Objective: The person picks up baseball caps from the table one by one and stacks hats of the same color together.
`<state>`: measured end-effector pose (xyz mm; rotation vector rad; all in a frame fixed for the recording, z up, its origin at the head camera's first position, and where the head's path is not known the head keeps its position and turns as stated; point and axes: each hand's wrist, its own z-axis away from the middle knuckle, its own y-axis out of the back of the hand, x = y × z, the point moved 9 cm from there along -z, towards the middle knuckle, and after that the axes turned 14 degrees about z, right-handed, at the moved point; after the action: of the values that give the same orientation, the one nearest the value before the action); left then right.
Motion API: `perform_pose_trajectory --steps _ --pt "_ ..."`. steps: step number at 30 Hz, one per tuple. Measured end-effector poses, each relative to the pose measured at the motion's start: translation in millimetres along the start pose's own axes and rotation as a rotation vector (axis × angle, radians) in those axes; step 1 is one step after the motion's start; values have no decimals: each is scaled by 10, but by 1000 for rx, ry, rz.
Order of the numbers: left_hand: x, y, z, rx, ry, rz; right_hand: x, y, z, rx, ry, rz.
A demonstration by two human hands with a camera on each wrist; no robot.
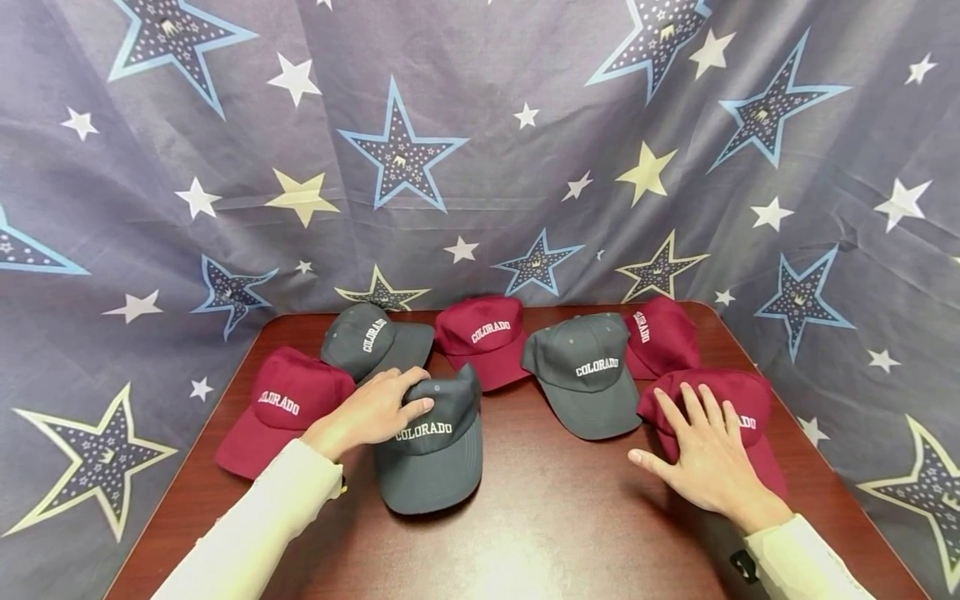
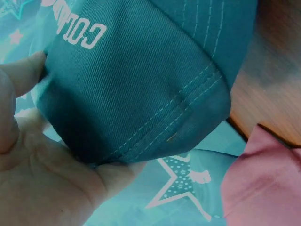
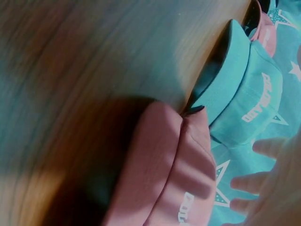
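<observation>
My left hand (image 1: 378, 408) grips the crown of a dark grey baseball cap (image 1: 429, 467), its thumb on the front near the white COLORADO lettering. In the left wrist view, thumb and fingers pinch the crown of that grey cap (image 2: 141, 84); its brim points toward me in the head view. Over a maroon cap (image 1: 753, 396) at the right, my right hand (image 1: 708, 462) is spread with straight fingers; whether it touches the cloth I cannot tell. The right wrist view has the fingers (image 3: 249, 183) beside this maroon cap (image 3: 160, 160).
Behind the hands stand more COLORADO caps: a maroon cap (image 1: 281, 400) at left, a grey cap (image 1: 363, 337), a maroon cap (image 1: 483, 333), a grey cap (image 1: 588, 375) and a maroon cap (image 1: 663, 333). The brown table (image 1: 555, 517) meets a star-patterned curtain (image 1: 480, 208).
</observation>
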<state>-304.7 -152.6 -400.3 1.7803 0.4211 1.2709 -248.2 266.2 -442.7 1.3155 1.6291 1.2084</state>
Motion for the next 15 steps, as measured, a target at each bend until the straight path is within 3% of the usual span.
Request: perform_pose_trajectory --steps 8,15 --pt "116 -27 159 -82 29 34 -21 16 10 -5 -5 1" --pt "144 -61 278 -93 -2 44 -112 45 23 18 31 -45"
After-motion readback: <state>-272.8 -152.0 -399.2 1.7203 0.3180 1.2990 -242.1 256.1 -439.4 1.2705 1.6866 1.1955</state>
